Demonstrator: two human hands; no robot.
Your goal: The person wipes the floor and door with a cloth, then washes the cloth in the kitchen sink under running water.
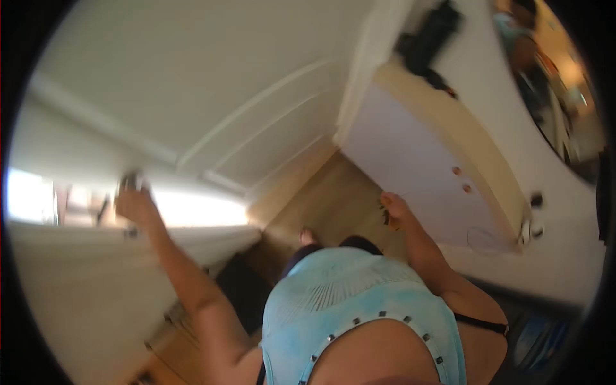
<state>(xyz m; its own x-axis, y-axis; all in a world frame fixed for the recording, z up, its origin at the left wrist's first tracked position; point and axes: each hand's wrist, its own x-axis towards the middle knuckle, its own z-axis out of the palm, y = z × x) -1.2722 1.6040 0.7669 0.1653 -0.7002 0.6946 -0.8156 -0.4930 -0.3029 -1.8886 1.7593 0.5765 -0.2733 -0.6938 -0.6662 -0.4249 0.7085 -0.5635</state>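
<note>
A white panelled door [256, 83] stands ajar, and bright light comes through the gap along its edge. My left hand [136, 205] is closed around the door knob [132, 178], which is mostly covered by my fingers. Low on the right, my right hand [399, 212] is closed on what looks like a bunch of keys [386, 217]; small dark and yellowish pieces stick out below the fingers. Motion blur hides their detail.
To the right, a pale cabinet [417, 154] with two round knobs stands against the wall, with a dark object [433, 38] on top. A mirror [552, 77] hangs above. Wood flooring [321, 199] and a dark mat [240, 289] lie below.
</note>
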